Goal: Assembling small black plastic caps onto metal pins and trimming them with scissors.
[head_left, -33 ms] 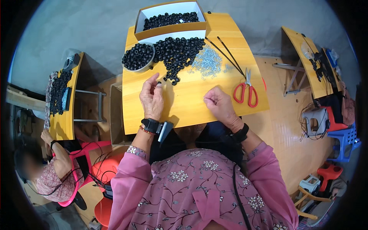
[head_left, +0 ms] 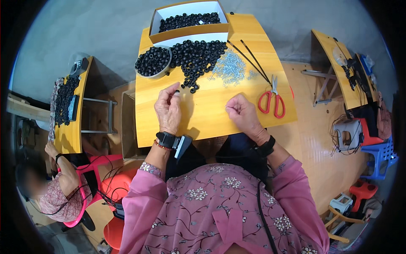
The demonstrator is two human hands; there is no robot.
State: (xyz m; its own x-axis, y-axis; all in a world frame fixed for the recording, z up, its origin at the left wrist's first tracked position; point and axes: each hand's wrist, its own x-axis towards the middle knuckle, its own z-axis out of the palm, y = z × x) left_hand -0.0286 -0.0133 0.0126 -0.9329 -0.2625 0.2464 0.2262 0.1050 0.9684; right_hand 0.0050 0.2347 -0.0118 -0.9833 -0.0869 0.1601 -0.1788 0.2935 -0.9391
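Note:
My left hand (head_left: 168,109) is over the front left of the yellow table (head_left: 198,127), with a small black ring-shaped part (head_left: 177,91) at its thumb and fingertips. To the right, my right hand (head_left: 243,112) is closed in a pinch; a tiny pale bit shows at its fingertips, too small to name. Beyond my left hand spreads a pile of black ring-shaped parts (head_left: 196,57). Beside that pile lies a heap of small shiny, pale blue-silver pieces (head_left: 230,70). Red-handled scissors (head_left: 272,99) rest right of my right hand.
At the table's far side stands a white-lined brown box (head_left: 189,34) of black parts. A round tub (head_left: 168,70) at the left holds more. Two thin dark rods (head_left: 253,59) lie near the scissors. A co-worker (head_left: 63,186) sits at another table (head_left: 69,142) on the left.

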